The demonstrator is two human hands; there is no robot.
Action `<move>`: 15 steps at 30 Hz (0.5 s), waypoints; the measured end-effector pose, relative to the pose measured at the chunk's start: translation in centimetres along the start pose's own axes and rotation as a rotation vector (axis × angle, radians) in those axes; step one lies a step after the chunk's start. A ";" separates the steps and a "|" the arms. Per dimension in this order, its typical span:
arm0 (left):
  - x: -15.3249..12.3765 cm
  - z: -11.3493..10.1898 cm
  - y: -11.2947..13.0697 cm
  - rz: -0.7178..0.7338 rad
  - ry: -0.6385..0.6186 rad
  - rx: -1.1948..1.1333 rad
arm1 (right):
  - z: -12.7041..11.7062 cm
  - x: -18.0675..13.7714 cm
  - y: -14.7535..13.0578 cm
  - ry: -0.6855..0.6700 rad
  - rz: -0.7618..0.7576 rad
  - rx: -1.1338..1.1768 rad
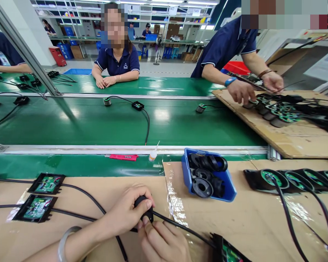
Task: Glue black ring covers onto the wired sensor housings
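Note:
Low in the middle of the head view, my left hand (pixel 132 205) is wrapped round a black round plastic part (pixel 140 201), with the thumb pressed on its side. My right hand (pixel 164 240) pinches the lower edge of the same part, fingertips together. What lies between those fingertips is too small to make out. A black cable (pixel 183 228) leads from beside the hands to a black box with a green circuit board (pixel 228 251) at the bottom right. Other black cables pass under my left forearm from two open black boxes with circuit boards (pixel 46 183).
A blue bin (pixel 231 194) of black rubber-like rings stands beyond my hands. Several black round housings (pixel 270 177) trail cables at right. A red cutter (pixel 123 157) and small bottle (pixel 153 155) lie near the rail. Co-workers are at the green conveyor (pixel 98 123).

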State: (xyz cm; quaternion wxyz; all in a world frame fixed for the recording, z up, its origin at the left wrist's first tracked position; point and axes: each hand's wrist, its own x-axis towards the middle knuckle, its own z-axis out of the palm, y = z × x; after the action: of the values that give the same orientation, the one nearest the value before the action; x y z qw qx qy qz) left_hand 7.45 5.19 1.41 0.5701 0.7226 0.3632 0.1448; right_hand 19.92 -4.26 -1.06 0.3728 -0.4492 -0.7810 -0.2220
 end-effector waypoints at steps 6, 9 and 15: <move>0.4 0.2 0.0 -0.044 0.016 -0.003 | -0.3 0.0 0.0 -0.032 0.075 0.004; 0.8 0.2 -0.1 -0.100 -0.040 -0.093 | -0.6 0.3 0.3 -0.041 0.142 -0.027; 1.6 -0.3 -1.0 -0.050 -0.079 -0.086 | 0.7 0.6 -0.5 0.027 0.170 -0.226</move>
State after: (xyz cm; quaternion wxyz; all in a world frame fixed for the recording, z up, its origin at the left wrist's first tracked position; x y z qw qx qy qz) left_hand 8.00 6.54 0.24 0.6181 0.6932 0.3518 0.1173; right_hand 19.08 -3.72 -1.05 0.3479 -0.5499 -0.7049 -0.2822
